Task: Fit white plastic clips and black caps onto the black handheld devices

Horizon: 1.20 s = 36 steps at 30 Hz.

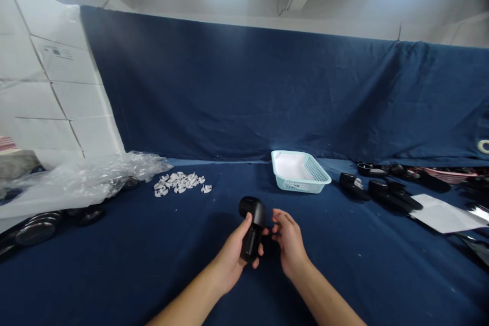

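My left hand [234,257] is wrapped around the handle of a black, hair-dryer-shaped device [252,237], its thumb lying along the upper part. The device has a rounded head tilted toward the far side and a short, glossy handle. Just to the right, my right hand [292,244] hovers with loosely bent fingers apart, close to the device's head; nothing shows in it. Beyond my hands, a pile of small white plastic parts [179,182] lies on the dark blue cloth [183,275], one part lying a little apart.
A light blue plastic basket [300,186] with a white lining stands at the back. On the right lie several black housings [389,196] and a white paper sheet [445,213]. At left are clear plastic wrap [91,178] and black round parts [36,232]. A blue curtain [244,91] hangs behind.
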Tool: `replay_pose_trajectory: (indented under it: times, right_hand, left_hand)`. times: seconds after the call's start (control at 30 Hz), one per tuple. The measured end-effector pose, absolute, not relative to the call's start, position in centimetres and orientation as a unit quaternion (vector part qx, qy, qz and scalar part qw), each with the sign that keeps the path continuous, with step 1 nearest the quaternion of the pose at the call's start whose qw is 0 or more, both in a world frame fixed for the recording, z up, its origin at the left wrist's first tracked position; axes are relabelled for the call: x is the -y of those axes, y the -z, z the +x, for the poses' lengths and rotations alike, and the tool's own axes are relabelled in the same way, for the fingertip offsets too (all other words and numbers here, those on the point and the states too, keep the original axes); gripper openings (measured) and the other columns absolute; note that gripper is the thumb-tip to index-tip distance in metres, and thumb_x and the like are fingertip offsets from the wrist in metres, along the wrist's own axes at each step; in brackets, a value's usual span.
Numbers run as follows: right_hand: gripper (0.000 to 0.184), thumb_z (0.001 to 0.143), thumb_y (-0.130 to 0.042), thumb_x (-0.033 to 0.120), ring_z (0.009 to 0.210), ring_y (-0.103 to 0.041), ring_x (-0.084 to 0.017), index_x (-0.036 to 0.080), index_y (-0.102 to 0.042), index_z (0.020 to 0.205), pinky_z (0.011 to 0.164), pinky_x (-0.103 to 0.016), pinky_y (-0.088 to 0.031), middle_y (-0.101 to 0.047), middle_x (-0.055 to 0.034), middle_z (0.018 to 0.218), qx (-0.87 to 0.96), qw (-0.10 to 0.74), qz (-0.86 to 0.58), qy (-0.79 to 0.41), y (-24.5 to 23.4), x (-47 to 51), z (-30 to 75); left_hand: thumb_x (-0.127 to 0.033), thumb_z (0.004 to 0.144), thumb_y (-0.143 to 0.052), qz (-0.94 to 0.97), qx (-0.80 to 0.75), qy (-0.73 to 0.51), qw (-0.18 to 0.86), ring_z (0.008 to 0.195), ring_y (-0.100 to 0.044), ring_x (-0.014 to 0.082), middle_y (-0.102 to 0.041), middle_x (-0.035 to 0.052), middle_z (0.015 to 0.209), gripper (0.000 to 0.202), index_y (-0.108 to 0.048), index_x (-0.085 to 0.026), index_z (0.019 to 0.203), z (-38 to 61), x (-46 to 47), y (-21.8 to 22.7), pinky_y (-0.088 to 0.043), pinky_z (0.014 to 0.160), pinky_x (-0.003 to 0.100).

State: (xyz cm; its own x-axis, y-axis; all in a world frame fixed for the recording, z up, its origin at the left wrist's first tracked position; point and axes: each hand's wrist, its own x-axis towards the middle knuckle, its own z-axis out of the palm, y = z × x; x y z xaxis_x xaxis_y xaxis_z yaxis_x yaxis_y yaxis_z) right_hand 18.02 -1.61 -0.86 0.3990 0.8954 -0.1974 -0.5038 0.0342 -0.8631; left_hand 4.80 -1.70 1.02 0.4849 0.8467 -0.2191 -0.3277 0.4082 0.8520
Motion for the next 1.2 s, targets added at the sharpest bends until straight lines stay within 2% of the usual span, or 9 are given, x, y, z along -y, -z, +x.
replay_pose_trajectory:
  times: [0.17,0.3,0.37,0.5,0.63,0.83,0.93,1.07,1.2]
  right_hand:
    - [0.024,0.070,-0.063,0.035,0.047,-0.049,-0.009,0.017,-0.064,0.086,0.042,-0.022,-0.033,-0.057,0.0019,0.068,0.228,0.659,-0.467,-0.544,0.6,1.5,18.1]
    - [0.024,0.070,-0.060,0.035,0.041,-0.043,-0.006,0.019,-0.060,0.088,0.039,-0.020,-0.028,-0.055,0.0043,0.067,0.212,0.663,-0.488,-0.526,0.9,1.3,18.3]
    - [0.023,0.070,-0.058,0.034,0.039,-0.040,-0.005,0.021,-0.059,0.090,0.037,-0.019,-0.025,-0.053,0.0061,0.065,0.204,0.672,-0.499,-0.508,1.1,1.1,18.5]
    - [0.024,0.069,-0.057,0.034,0.036,-0.033,-0.004,0.020,-0.059,0.088,0.035,-0.018,-0.020,-0.048,0.0074,0.055,0.215,0.671,-0.499,-0.505,1.1,1.0,18.8]
    - [0.024,0.066,-0.057,0.030,0.033,-0.029,-0.005,0.019,-0.060,0.087,0.035,-0.018,-0.018,-0.041,0.0090,0.043,0.235,0.663,-0.493,-0.511,1.2,0.6,19.0]
    - [0.028,0.060,-0.064,0.028,0.034,-0.030,-0.004,0.021,-0.058,0.087,0.035,-0.018,-0.017,-0.050,0.0084,0.050,0.230,0.676,-0.500,-0.489,1.6,-0.3,19.8]
    - [0.023,0.063,-0.063,0.031,0.032,-0.029,-0.005,0.019,-0.061,0.082,0.035,-0.018,-0.014,-0.046,0.0080,0.045,0.252,0.649,-0.478,-0.536,1.7,-0.5,20.0]
    - [0.018,0.064,-0.061,0.028,0.032,-0.030,-0.005,0.019,-0.060,0.080,0.036,-0.018,-0.016,-0.046,0.0081,0.044,0.249,0.634,-0.471,-0.560,1.9,-0.7,20.2]
    - [0.018,0.068,-0.056,0.028,0.036,-0.039,-0.007,0.018,-0.061,0.083,0.038,-0.019,-0.026,-0.052,0.0055,0.049,0.262,0.613,-0.455,-0.591,1.7,-0.6,20.1]
  left_hand:
    - [-0.061,0.079,-0.055,0.505,-0.379,-0.366,0.683,0.053,-0.055,0.0103,-0.061,0.0051,0.082,0.056,-0.059,-0.014,0.107,5.2,1.9,-0.8,-0.037,0.036,0.018]
    - [-0.060,0.081,-0.052,0.556,-0.373,-0.362,0.649,0.054,-0.054,0.0096,-0.058,0.0063,0.092,0.054,-0.056,-0.015,0.112,5.4,2.0,-0.3,-0.036,0.034,0.017]
    - [-0.058,0.082,-0.051,0.579,-0.368,-0.364,0.630,0.053,-0.052,0.0090,-0.057,0.0047,0.086,0.054,-0.055,-0.015,0.113,5.4,2.0,-0.1,-0.034,0.035,0.017]
    - [-0.058,0.085,-0.047,0.625,-0.375,-0.346,0.590,0.047,-0.047,0.0095,-0.051,-0.0022,0.061,0.055,-0.053,-0.015,0.117,5.3,1.9,0.4,-0.034,0.038,0.018]
    - [-0.061,0.083,-0.048,0.629,-0.388,-0.333,0.585,0.046,-0.046,0.0097,-0.050,-0.0028,0.059,0.057,-0.054,-0.015,0.116,5.2,1.9,0.7,-0.033,0.037,0.018]
    - [-0.059,0.084,-0.049,0.632,-0.383,-0.350,0.576,0.044,-0.043,0.0088,-0.049,-0.0039,0.056,0.053,-0.055,-0.016,0.114,5.2,2.1,0.5,-0.032,0.038,0.017]
    - [-0.059,0.084,-0.049,0.640,-0.386,-0.342,0.569,0.043,-0.043,0.0090,-0.050,-0.0036,0.055,0.054,-0.054,-0.016,0.116,5.3,2.2,0.5,-0.031,0.038,0.017]
    - [-0.060,0.085,-0.046,0.635,-0.397,-0.346,0.566,0.042,-0.042,0.0092,-0.050,-0.0035,0.056,0.054,-0.055,-0.015,0.114,5.4,2.2,0.5,-0.032,0.038,0.018]
    - [-0.061,0.085,-0.044,0.636,-0.404,-0.342,0.561,0.042,-0.042,0.0094,-0.050,-0.0035,0.055,0.053,-0.056,-0.015,0.110,5.4,2.1,0.6,-0.033,0.038,0.019]
